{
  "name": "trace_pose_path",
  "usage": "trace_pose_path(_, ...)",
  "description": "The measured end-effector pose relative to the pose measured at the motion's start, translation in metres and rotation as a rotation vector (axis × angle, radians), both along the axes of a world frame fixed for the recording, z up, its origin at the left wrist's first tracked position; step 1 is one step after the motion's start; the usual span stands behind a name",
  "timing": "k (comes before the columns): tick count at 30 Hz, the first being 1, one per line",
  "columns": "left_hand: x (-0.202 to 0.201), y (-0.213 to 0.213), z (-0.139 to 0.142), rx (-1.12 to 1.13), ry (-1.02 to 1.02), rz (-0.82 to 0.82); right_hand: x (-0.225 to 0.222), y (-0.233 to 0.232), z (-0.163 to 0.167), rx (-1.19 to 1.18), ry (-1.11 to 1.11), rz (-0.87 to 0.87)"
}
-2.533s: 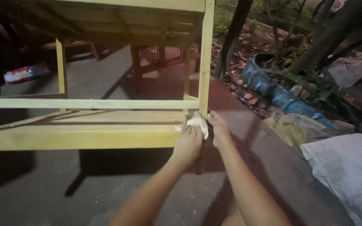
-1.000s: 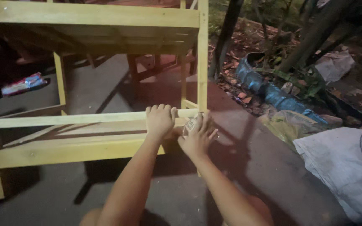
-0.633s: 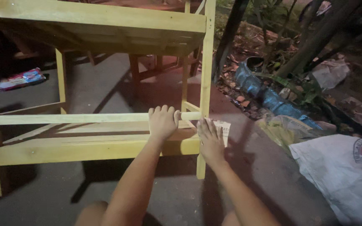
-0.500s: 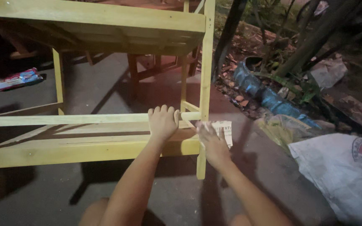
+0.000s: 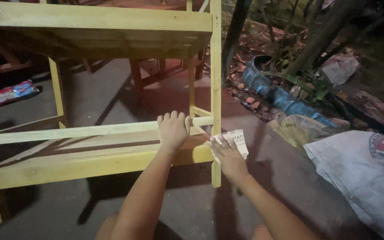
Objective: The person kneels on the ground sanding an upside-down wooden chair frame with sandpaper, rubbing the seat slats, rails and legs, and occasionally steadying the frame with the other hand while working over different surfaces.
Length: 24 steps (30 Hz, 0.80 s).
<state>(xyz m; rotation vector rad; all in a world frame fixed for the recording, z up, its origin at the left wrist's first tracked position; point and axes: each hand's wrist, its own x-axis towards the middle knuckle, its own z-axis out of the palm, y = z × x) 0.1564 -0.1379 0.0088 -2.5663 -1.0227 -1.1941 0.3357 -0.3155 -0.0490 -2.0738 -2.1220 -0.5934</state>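
A pale yellow wooden frame [image 5: 90, 26] with legs and rails stands in front of me on the pavement. My left hand [image 5: 173, 129] is wrapped over its thin lower rail [image 5: 76, 131], close to the front right leg [image 5: 216, 89]. My right hand [image 5: 227, 155] holds a folded sheet of sandpaper [image 5: 235, 141] with printed backing and presses it against that leg, just below where the rail meets it. A wider board [image 5: 90, 163] runs beneath the rail.
A white sack [image 5: 361, 178] lies on the ground at the right. Behind it are a dark tyre-like planter [image 5: 272, 89], dry leaves and tree trunks [image 5: 234, 40]. A red-and-white packet [image 5: 10, 92] lies at the far left. Dark wooden furniture legs [image 5: 135, 80] stand behind the frame.
My left hand moved up from the leg and took hold of the thin rail. My right hand shifted the sandpaper from the rail joint out to the right side of the leg.
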Motion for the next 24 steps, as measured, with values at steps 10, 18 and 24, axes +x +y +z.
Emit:
trace_pose_path(10,-0.003,-0.002,-0.002,-0.056,0.085,-0.018,-0.008,-0.011,0.009,0.115,0.179,0.063)
trace_pose_path(18,-0.009,-0.002,0.005,-0.089,0.129,-0.066,-0.002,-0.002,0.011,0.106,0.011,-0.066)
trace_pose_path(24,-0.011,-0.007,0.009,-0.053,0.13,-0.048,-0.006,-0.011,0.008,0.076,-0.013,0.024)
